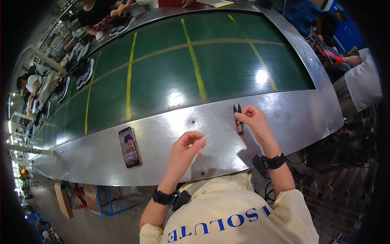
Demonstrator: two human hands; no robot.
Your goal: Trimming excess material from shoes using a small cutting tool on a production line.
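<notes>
Right hand (252, 118) pinches thread snips (238, 118), points exposed; left hand (187, 145), fingers curled on something unclear, risks a jab if it nears.

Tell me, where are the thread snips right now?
In the head view, the thread snips are in the right hand, over the metal ledge beside the green conveyor belt.

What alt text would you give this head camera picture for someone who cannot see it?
A person's right hand holds small thread snips over a steel ledge beside a green conveyor belt. The left hand pinches something too small to tell; a phone lies nearby.
</notes>
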